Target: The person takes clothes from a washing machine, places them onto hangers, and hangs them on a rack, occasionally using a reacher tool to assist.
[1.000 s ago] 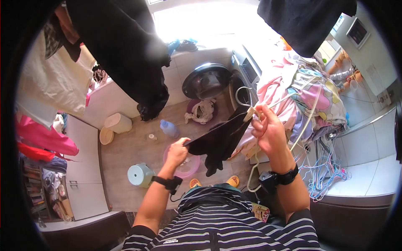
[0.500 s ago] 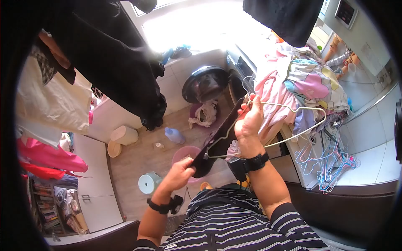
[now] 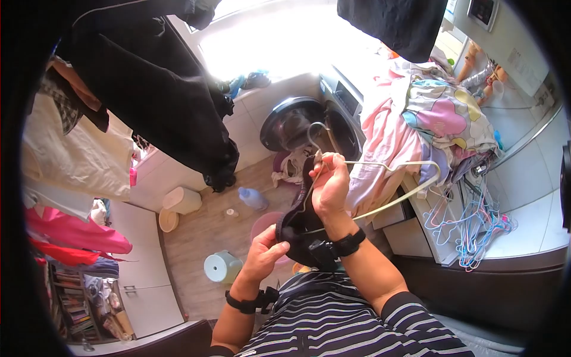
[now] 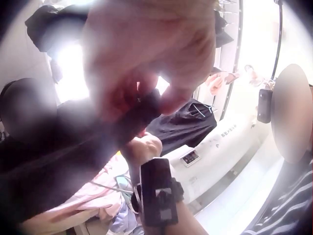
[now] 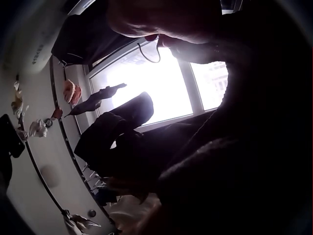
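In the head view, the left hand (image 3: 263, 257) pinches the edge of a black garment (image 3: 286, 217) between thumb and fingers. Higher and to the right, the right hand (image 3: 331, 189) grips a pale wire hanger (image 3: 420, 189) near its hook, together with the garment's upper part. One end of the hanger lies within the garment; the other sticks out to the right past the right wrist. The hook points up. In the left wrist view, the left hand (image 4: 146, 54) holds the dark cloth (image 4: 54, 152) close to the camera. The right wrist view is mostly dark cloth.
A heap of clothes (image 3: 440, 113) lies at the right, with tangled hangers (image 3: 470, 232) below it. Dark trousers (image 3: 154, 107) hang at the upper left. A stool (image 3: 222, 266), a blue bottle (image 3: 253, 199) and a pink basin (image 3: 264, 222) stand on the floor.
The hanger has turned from upright to sideways, with one end now in the garment. The right hand has moved left and down, nearer the left hand, which has shifted slightly right.
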Tool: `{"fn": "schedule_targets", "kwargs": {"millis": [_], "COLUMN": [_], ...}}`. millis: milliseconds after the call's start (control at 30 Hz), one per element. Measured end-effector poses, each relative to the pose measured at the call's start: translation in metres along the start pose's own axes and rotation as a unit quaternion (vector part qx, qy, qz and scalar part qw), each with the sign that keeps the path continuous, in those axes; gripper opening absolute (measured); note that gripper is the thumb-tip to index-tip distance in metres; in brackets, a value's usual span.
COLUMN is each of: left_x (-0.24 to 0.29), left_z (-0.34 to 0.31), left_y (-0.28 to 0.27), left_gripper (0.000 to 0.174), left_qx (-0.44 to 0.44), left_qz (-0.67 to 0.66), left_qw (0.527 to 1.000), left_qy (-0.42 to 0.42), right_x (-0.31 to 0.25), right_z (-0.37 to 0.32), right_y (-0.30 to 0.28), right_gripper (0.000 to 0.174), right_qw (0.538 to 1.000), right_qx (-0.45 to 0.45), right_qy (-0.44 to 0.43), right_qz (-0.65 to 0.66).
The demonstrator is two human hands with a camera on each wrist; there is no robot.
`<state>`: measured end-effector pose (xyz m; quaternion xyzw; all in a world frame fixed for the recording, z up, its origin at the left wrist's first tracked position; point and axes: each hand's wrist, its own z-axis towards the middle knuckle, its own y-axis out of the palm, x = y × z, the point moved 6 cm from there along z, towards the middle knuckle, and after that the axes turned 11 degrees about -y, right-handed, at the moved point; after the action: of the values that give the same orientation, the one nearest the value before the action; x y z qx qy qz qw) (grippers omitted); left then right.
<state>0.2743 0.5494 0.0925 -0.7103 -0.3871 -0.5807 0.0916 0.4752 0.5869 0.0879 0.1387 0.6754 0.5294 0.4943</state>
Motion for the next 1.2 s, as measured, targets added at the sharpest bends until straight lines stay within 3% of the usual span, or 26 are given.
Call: {"fn": "schedule_targets", "kwargs": {"millis": [100,200,300,400,533,600,667,700,733,800,867,933,967,1067,1100,1133,1200], "left_x": [0.015,0.018,-0.006,-0.003,-0.015,-0.015,-0.008,-0.002,0.004,0.012,0.029,0.044,0.05,0.049,0.046,0.046,0.05], "left_z": [0.005,0.01,0.015,0.017,0.026,0.024,0.017,0.013,0.008,-0.004,-0.018,-0.029,-0.03,-0.049,-0.054,-0.056,-0.061], "left_y": [0.004,-0.008,-0.004,-0.004,-0.021,-0.029,-0.033,-0.036,-0.04,-0.051,-0.046,-0.036,-0.034,-0.041,-0.045,-0.043,-0.033], "left_gripper": [0.029,0.033,0.035,0.035,0.024,0.022,0.02,0.019,0.018,0.015,0.016,0.018,0.02,0.029,0.036,0.038,0.042], "left_qx": [0.007,0.073,0.078,0.136,0.146,0.165,0.194,0.209,0.225,0.246,0.227,0.209,0.195,0.175,0.178,0.172,0.161], "left_qz": [0.018,0.326,0.05,0.073,0.077,0.067,0.041,0.022,0.002,-0.007,-0.028,-0.071,-0.09,-0.022,-0.019,-0.032,-0.059], "left_qw": [0.999,0.927,0.994,0.986,0.984,0.979,0.971,0.967,0.962,0.952,0.955,0.958,0.959,0.961,0.96,0.962,0.964], "left_qy": [0.044,0.171,0.063,0.063,0.063,0.095,0.136,0.146,0.157,0.185,0.188,0.185,0.185,0.211,0.217,0.212,0.205], "right_x": [0.002,0.004,0.002,0.005,0.023,0.023,0.006,-0.017,-0.023,-0.065,-0.069,-0.047,-0.044,0.011,0.022,0.034,0.047], "right_z": [-0.013,-0.029,-0.043,-0.057,-0.069,-0.072,-0.07,-0.065,-0.07,-0.069,-0.062,-0.038,-0.038,-0.044,-0.052,-0.064,-0.084], "right_y": [0.007,0.015,0.027,0.033,0.034,0.035,0.048,0.054,0.049,0.047,0.015,-0.021,-0.026,-0.052,-0.043,-0.034,-0.011], "right_gripper": [0.021,0.021,0.021,0.021,0.022,0.022,0.032,0.039,0.036,0.03,0.025,0.024,0.022,0.02,0.023,0.024,0.027], "right_qw": [0.995,0.982,0.971,0.966,0.948,0.948,0.922,0.868,0.881,0.787,0.847,0.88,0.88,0.784,0.753,0.751,0.75], "right_qx": [-0.029,-0.035,-0.075,-0.085,-0.096,-0.135,-0.243,-0.354,-0.339,-0.478,-0.393,-0.297,-0.293,-0.404,-0.457,-0.454,-0.494], "right_qy": [0.075,0.154,0.181,0.199,0.251,0.278,0.254,0.093,0.103,0.08,0.244,0.234,0.235,0.277,0.231,0.3,0.32], "right_qz": [0.054,0.1,0.136,0.14,0.169,0.08,-0.162,-0.337,-0.314,-0.382,-0.263,-0.287,-0.29,-0.382,-0.412,-0.374,-0.301]}}
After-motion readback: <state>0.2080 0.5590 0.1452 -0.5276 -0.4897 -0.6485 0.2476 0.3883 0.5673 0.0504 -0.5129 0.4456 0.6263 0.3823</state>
